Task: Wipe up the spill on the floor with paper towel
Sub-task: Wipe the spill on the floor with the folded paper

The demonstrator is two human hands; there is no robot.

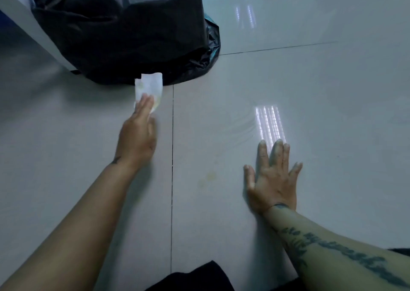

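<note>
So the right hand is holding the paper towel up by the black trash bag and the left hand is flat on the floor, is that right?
The hands are swapped. In the head view, the left hand holds the paper towel by the black trash bag, and the right hand lies flat on the floor.

A black plastic bin bag [124, 31] stands ahead of me, crumpled and glossy, its bottom edge spreading onto the pale tiles. To its left a white slanted panel [26, 26] runs down behind it. Dark grout lines [172, 135] cross near the bag, and a bright striped light reflection [269, 124] lies on the tile to my right.
</note>
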